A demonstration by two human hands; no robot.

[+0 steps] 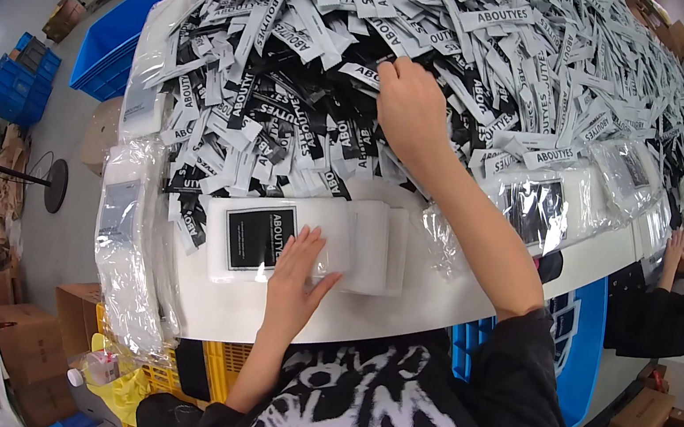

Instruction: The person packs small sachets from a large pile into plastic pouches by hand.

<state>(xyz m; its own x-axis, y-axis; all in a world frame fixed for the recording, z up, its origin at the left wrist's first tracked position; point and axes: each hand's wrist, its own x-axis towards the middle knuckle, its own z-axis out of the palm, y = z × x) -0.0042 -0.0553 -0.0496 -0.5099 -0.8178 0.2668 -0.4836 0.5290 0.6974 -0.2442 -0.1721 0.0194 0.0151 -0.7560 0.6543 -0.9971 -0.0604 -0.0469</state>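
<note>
A large heap of white and black printed sachets [284,128] covers the table. My right hand [408,108] is over the middle of the heap, its fingers closed on a white sachet [360,73] that sticks out to the left. Near the table's front edge lies a stack of clear plastic bags [368,245], with a black printed label [251,238] on the front one. My left hand [295,273] rests flat on that bag, fingers spread, just right of the label.
Wrapped bag bundles [127,251] line the table's left edge; more bundles [539,211] lie right of my forearm. Blue crates [584,350] and yellow crates [226,365] stand below the front edge. A fan [56,184] stands at left. Another person [657,313] is at far right.
</note>
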